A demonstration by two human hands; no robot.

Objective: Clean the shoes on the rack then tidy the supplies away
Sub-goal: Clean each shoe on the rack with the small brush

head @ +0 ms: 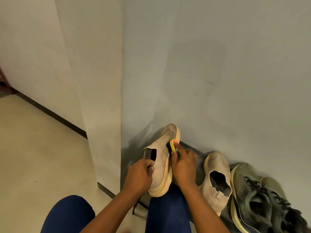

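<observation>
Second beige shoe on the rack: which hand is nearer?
Right. The right hand holds a yellow brush against the held beige shoe, just left of the second beige shoe. The left hand grips the held shoe's far side, farther away.

Pale grey wall (218,64), jutting cream corner (94,81), beige floor (33,148) with dark skirting (50,113).

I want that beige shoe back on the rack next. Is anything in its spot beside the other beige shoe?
Nothing visible fills the gap left of the second beige shoe; the held beige shoe itself and both hands hide much of that rack.
</observation>
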